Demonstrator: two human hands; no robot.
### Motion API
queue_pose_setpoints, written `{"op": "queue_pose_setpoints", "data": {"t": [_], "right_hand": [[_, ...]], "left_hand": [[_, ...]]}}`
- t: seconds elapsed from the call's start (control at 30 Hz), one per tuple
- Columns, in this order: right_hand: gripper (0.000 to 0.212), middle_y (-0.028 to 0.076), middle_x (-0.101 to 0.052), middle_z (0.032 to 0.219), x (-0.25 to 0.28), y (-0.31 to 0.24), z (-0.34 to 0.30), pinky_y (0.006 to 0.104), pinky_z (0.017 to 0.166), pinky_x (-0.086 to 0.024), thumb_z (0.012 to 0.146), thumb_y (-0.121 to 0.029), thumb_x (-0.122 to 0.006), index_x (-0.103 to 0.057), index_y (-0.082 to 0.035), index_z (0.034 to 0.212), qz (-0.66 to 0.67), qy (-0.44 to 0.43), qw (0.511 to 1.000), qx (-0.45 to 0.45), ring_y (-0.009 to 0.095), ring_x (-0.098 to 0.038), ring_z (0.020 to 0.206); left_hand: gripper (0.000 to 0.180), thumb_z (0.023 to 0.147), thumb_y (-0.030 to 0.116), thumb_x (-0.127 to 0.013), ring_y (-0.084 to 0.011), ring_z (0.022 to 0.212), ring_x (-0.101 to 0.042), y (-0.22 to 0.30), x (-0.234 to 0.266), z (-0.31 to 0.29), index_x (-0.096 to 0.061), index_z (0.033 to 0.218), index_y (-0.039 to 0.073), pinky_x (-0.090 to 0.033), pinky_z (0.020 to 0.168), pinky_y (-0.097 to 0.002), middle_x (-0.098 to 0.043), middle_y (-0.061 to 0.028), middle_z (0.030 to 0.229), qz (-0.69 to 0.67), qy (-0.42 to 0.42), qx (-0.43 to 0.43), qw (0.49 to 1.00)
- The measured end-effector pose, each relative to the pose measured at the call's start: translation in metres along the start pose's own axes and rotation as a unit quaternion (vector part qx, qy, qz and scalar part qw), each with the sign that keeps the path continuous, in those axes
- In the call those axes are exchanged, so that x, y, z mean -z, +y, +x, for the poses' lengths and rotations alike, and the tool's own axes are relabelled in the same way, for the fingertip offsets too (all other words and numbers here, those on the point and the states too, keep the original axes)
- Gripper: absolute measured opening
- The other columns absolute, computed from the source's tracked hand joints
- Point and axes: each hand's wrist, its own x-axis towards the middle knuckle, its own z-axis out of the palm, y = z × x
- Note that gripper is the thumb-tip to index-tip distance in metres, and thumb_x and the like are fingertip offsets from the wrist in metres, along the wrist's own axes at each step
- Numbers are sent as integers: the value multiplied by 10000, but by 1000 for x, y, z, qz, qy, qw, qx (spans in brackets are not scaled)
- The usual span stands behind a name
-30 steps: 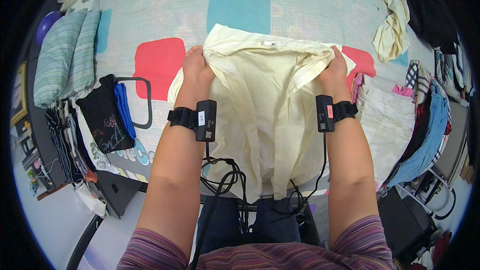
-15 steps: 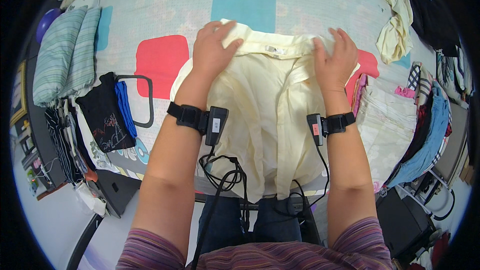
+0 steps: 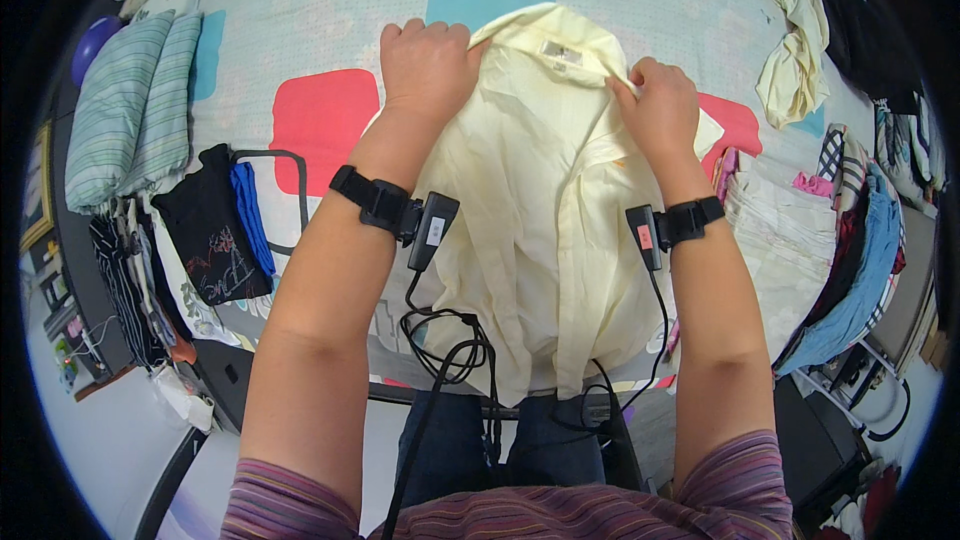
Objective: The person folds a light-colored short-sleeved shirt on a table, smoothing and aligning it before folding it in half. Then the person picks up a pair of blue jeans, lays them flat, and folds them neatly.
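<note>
A cream collared shirt (image 3: 530, 200) is spread on the bed in front of me, its open front edges hanging toward my lap. My left hand (image 3: 428, 68) is closed on the left side of its collar. The right side of the collar is pinched between the thumb and fingers of my right hand (image 3: 655, 105). Between the two hands the collar arches up and away from me, with a small white label (image 3: 562, 53) showing inside the neck. My left hand's fingertips are partly hidden.
Folded black and blue clothes (image 3: 215, 230) lie at left, below a striped green pillow (image 3: 125, 110). Stacked white garments (image 3: 775, 240) and jeans (image 3: 850, 265) sit at right. A crumpled cream garment (image 3: 793, 50) lies far right. Black cables (image 3: 480, 350) hang from my wrist straps.
Both hands have gone from open, resting on the collar, to closed on it. The collar now bows upward and away from me between them.
</note>
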Motion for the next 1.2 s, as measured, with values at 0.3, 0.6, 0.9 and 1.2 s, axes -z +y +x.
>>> {"op": "queue_pose_setpoints", "data": {"t": [0.3, 0.6, 0.9, 1.2], "right_hand": [[212, 92, -626, 772, -23, -42, 11, 430, 614, -493, 820, -274, -664, -554, -96, 856, -30, 13, 999, -28, 296, -631, 740], [265, 168, -642, 1051, -14, -27, -28, 398, 868, -471, 867, -171, -625, -618, -26, 1088, 231, 97, 964, -91, 326, -592, 1008], [389, 126, -602, 1133, -5, 88, -124, 312, 787, -493, 915, -132, -604, -491, 8, 1260, 392, 175, 822, -374, 200, -598, 935], [167, -19, -655, 869, 0, 100, -91, 230, 596, -462, 870, -241, -701, -658, -99, 947, 561, -151, 621, -526, 80, -586, 720]], "left_hand": [[350, 799, 217, -586, -381, 699, -668, 61, 0, 13, -516, 1085, 28, -531, 632, -486, -681, -168, 783, -155, -102, 164, 969], [438, 873, 214, -677, -201, 934, -622, 52, -26, -32, -532, 1225, -3, -496, 818, -336, -631, -133, 1044, -547, 28, 252, 798], [292, 897, 278, -672, -187, 790, -571, -70, -23, -149, -604, 994, 11, -474, 708, -299, -607, -78, 906, -402, 169, 591, 679], [244, 904, 208, -643, -113, 694, -629, -55, -17, -147, -592, 1091, 60, -439, 499, -243, -662, -42, 886, -666, -218, 493, 515]]}}
